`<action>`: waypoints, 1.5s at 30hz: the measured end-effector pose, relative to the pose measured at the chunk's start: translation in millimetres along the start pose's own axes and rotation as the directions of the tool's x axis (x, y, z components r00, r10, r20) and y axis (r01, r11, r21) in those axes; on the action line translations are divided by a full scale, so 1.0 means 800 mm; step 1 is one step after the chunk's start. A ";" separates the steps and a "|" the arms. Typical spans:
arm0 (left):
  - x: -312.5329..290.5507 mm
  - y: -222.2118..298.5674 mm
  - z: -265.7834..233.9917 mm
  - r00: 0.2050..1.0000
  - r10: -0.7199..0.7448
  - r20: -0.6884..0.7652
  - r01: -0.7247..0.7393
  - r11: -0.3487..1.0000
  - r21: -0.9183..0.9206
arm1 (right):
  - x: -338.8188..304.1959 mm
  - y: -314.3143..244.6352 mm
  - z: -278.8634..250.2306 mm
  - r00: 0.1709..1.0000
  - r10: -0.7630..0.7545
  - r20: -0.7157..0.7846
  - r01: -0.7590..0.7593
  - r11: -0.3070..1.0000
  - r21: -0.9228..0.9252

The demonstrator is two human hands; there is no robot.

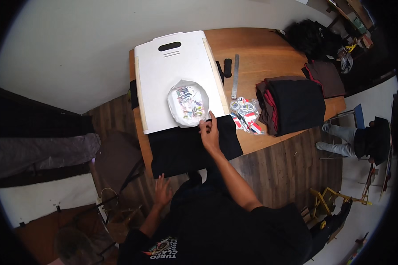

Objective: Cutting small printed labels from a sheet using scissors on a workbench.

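Observation:
A white round container point(174, 115), perhaps a rolled-down plastic bag, stands on a white board point(154, 79) and holds several small printed pieces like stickers. My right hand point(210, 132) is at its lower right rim, fingers apart, index stretched forward; whether the fingertips touch the rim I cannot tell. Under that hand, a black cloth point(185, 148) lies across the board's near end and over the table edge. My left hand point(162, 192) is beside the cloth's near left corner, fingers spread, with nothing visible in it.
On the wooden table point(247, 39) lie a metal ruler point(235, 75), a small black object point(227, 67), loose stickers point(245, 115) and folded dark garments point(294, 106). A black heap point(314, 37) sits at the far right. Another person point(362, 139) is off to the right.

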State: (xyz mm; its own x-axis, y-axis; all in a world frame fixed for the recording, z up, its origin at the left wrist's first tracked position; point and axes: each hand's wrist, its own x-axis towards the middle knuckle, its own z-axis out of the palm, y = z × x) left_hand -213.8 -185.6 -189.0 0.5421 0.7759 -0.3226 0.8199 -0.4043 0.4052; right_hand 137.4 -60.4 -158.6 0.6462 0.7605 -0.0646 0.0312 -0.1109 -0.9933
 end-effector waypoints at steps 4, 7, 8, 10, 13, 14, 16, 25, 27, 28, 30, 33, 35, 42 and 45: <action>-0.014 0.025 -0.004 0.943 -0.330 -0.046 0.257 0.809 -0.529 | -0.011 -0.009 -0.052 0.989 -0.046 -0.141 0.046 0.999 -0.005; -0.001 0.039 -0.004 0.865 -0.500 0.045 0.393 0.618 -0.681 | 0.017 0.021 -0.126 0.953 0.064 -0.296 -0.097 0.990 -0.100; 0.014 0.043 -0.004 0.893 -0.448 -0.051 0.287 0.652 -0.702 | 0.032 0.054 -0.163 0.949 -0.027 -0.313 -0.082 0.941 -0.327; 0.046 0.071 -0.024 0.889 -0.458 -0.030 0.350 0.718 -0.601 | 0.055 0.095 -0.216 0.966 -0.172 -0.195 0.026 0.811 -0.584; 0.079 0.078 -0.004 0.897 -0.425 -0.122 0.299 0.785 -0.542 | 0.075 0.075 -0.243 0.961 -0.270 0.058 0.211 0.583 -0.785; 0.094 0.082 -0.002 0.906 -0.357 -0.230 0.170 0.801 -0.574 | 0.078 0.076 -0.248 0.959 -0.239 0.155 0.261 0.516 -0.816; 0.103 0.090 0.008 0.911 -0.346 -0.225 0.165 0.805 -0.570 | 0.083 0.080 -0.251 0.947 -0.198 0.252 0.316 0.451 -0.835; 0.108 0.117 0.013 0.966 -0.216 -0.140 0.101 0.820 -0.563 | 0.075 0.100 -0.238 0.969 -0.198 0.145 0.238 0.619 -0.748; 0.110 0.130 0.005 0.965 -0.257 -0.059 0.173 0.786 -0.593 | 0.073 0.101 -0.242 0.962 -0.239 0.131 0.257 0.635 -0.729; 0.112 0.129 0.008 0.965 -0.255 -0.058 0.172 0.785 -0.595 | 0.068 0.101 -0.247 0.974 -0.208 0.085 0.213 0.734 -0.645; 0.119 0.124 0.014 0.957 -0.284 -0.056 0.193 0.770 -0.608 | 0.060 0.100 -0.255 0.992 -0.127 0.007 0.117 0.889 -0.444; 0.135 0.114 0.027 0.967 -0.214 -0.140 0.105 0.831 -0.547 | 0.051 0.097 -0.279 1.000 -0.014 0.014 0.019 0.891 -0.453; 0.145 0.110 0.037 0.971 -0.208 -0.120 0.108 0.826 -0.553 | 0.053 0.107 -0.301 0.984 -0.177 0.014 0.158 0.838 -0.523; 0.158 0.083 0.085 0.973 -0.208 -0.095 0.100 0.760 -0.642 | 0.078 0.065 -0.300 0.934 0.339 -0.110 -0.341 0.762 -0.550; 0.174 0.072 0.100 0.962 -0.271 0.041 0.216 0.657 -0.722 | 0.088 0.106 -0.311 0.994 0.076 -0.081 -0.111 0.770 -0.629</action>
State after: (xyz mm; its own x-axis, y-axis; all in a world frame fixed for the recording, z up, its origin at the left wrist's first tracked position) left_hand -76.2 -139.4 -279.2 0.3070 0.8356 -0.4555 0.5235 0.2514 0.8141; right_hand 375.2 -175.7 -223.6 0.7065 0.6952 -0.1323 0.4321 -0.5718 -0.6974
